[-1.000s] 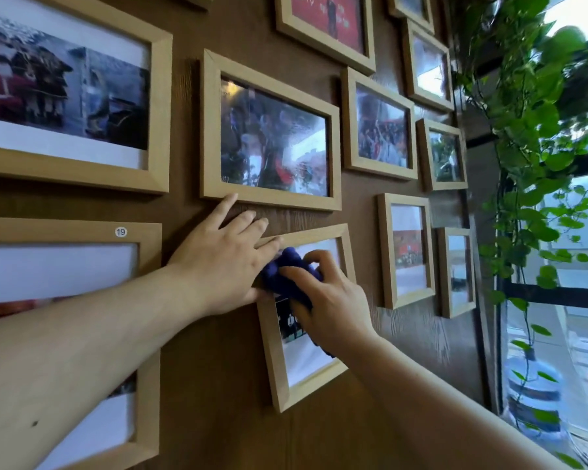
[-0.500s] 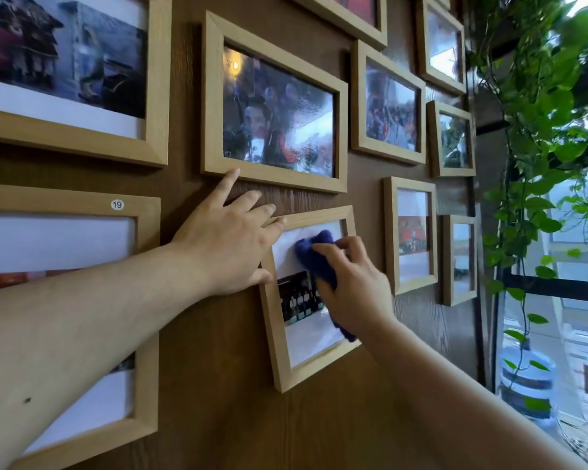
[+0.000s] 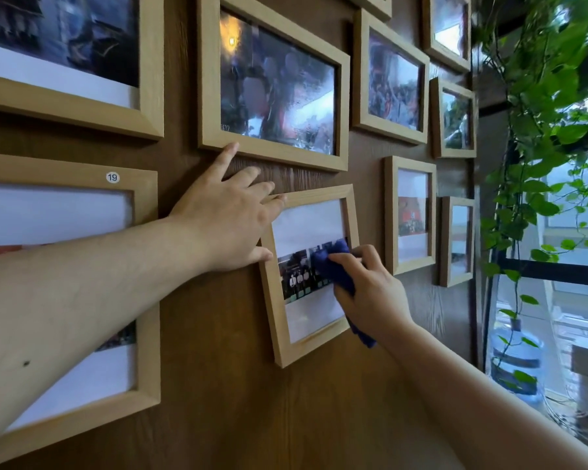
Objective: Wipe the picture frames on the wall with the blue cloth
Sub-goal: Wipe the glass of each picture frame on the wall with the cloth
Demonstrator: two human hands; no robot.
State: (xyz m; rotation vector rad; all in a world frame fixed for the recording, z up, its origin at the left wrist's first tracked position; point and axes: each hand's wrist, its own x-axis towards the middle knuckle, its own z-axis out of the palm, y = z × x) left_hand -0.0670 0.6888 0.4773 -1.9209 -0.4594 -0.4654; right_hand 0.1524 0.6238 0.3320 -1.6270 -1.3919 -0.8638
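Two hands working: left hand (image 3: pixel 224 215) lying spread, bracing tilted small wooden frame (image 3: pixel 279 320); right hand (image 3: pixel 370 293) gripping blue cloth (image 3: pixel 333 266), risking dislodging it.

The right hand (image 3: pixel 370 293) covers most of the cloth (image 3: pixel 333 262) and the small frame's (image 3: pixel 272 300) right rail. The big photo (image 3: pixel 275 93) above is blurred. The frame (image 3: pixel 143 62) at the wall's (image 3: pixel 218 385) upper left is cut off.
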